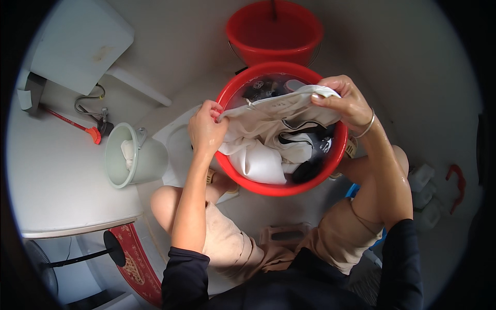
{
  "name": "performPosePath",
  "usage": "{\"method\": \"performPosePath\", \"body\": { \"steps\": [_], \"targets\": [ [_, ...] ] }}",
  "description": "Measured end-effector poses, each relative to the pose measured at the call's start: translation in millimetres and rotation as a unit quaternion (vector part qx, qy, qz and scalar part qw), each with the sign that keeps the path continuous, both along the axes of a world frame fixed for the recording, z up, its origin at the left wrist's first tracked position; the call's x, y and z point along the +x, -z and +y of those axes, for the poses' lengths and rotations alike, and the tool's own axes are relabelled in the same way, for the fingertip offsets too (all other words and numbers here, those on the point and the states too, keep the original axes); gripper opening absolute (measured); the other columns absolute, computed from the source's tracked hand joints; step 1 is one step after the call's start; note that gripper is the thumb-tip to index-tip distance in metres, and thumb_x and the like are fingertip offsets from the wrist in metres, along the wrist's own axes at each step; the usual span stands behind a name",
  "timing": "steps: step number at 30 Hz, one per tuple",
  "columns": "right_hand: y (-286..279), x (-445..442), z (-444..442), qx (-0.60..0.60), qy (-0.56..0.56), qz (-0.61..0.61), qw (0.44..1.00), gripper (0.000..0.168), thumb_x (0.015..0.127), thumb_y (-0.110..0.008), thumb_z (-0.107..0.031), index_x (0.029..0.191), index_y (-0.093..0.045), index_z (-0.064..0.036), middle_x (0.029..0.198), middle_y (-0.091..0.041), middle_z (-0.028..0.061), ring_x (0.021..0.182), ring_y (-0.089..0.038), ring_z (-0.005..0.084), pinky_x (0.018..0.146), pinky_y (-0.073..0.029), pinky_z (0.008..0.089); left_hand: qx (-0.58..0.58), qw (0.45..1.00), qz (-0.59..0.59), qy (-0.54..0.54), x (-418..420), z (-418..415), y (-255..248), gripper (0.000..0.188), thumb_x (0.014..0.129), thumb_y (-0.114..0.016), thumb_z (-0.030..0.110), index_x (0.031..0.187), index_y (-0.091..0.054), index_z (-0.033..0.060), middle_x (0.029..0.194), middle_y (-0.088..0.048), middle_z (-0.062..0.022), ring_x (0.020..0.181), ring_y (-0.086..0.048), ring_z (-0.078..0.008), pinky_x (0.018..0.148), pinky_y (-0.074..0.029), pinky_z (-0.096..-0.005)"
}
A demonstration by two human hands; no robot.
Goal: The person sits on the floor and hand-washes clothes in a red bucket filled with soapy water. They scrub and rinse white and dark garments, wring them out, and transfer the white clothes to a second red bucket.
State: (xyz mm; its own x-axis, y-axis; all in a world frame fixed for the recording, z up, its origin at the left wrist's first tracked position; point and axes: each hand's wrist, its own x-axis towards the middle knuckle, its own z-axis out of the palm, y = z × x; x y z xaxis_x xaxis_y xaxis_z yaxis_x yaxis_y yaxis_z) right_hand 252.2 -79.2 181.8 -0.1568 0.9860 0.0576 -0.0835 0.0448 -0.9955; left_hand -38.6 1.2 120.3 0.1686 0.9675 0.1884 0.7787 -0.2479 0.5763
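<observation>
A wet white garment (267, 124) with black trim is stretched between my two hands over a red plastic basin (248, 187). My left hand (209, 130) pinches its edge at the basin's left rim. On the other side, my right hand (343, 100) grips the upper right end of that edge, slightly above the basin. The garment's lower folds hang into the basin. Dark clothes (263, 88) lie in the water around it, partly hidden by the white fabric. Both forearms look wet.
A red bucket (275, 55) of water stands behind the basin. To the left are a pale green bucket (151, 164) with a white cloth in it, an orange brush (93, 135) and a toilet (81, 42). Plastic jugs (426, 193) stand at right; a plastic stool (267, 234) is beneath me.
</observation>
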Motion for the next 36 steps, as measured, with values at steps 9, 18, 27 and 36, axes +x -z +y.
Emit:
{"method": "performPosePath", "body": {
  "steps": [9,18,27,36],
  "targets": [
    [4.9,20.0,4.3,-0.042,0.064,-0.080,0.994,0.025,0.086,-0.068,-0.024,0.090,-0.069,0.000,0.078,-0.064,0.0000,0.073,-0.057,0.0063,0.067,-0.046,0.0228,-0.056,0.935,-0.255,0.239,-30.1,11.5,-9.4,0.019,0.076,-0.049,0.006,0.081,-0.065,-0.0022,0.079,-0.067,-0.0073,0.076,-0.060,-0.0168,0.072,-0.046,-0.0271],
    [133.1,-36.4,-13.1,0.014,-0.266,-0.540,0.798,0.045,0.075,-0.067,-0.051,0.101,-0.071,-0.015,0.154,-0.010,0.0183,0.134,-0.015,0.0520,0.109,-0.023,0.0521,-0.222,0.883,0.161,0.380,7.0,-27.9,47.4,0.079,0.061,-0.077,0.055,0.113,-0.058,-0.0005,0.114,-0.048,-0.0213,0.111,-0.046,-0.0361,0.096,-0.038,-0.0386],
    [186.1,-31.1,37.0,-0.014,-0.419,-0.552,0.720,0.046,0.071,-0.068,-0.032,0.108,-0.064,-0.004,0.105,-0.065,0.0193,0.102,-0.061,0.0315,0.088,-0.046,0.0387,-0.163,0.901,0.303,0.265,42.0,-4.1,172.2,0.036,0.076,-0.063,0.017,0.109,-0.065,0.0045,0.110,-0.060,-0.0227,0.106,-0.056,-0.0363,0.093,-0.043,-0.0428],
    [253.2,-41.5,34.5,-0.128,-0.378,-0.695,0.598,0.045,0.074,-0.064,-0.029,0.109,-0.064,-0.002,0.113,-0.062,0.0186,0.108,-0.058,0.0332,0.094,-0.043,0.0402,-0.233,0.931,0.250,0.131,96.9,-12.7,251.4,0.039,0.076,-0.063,0.025,0.108,-0.065,0.0020,0.110,-0.061,-0.0240,0.104,-0.058,-0.0364,0.091,-0.045,-0.0428]
  ]
}}
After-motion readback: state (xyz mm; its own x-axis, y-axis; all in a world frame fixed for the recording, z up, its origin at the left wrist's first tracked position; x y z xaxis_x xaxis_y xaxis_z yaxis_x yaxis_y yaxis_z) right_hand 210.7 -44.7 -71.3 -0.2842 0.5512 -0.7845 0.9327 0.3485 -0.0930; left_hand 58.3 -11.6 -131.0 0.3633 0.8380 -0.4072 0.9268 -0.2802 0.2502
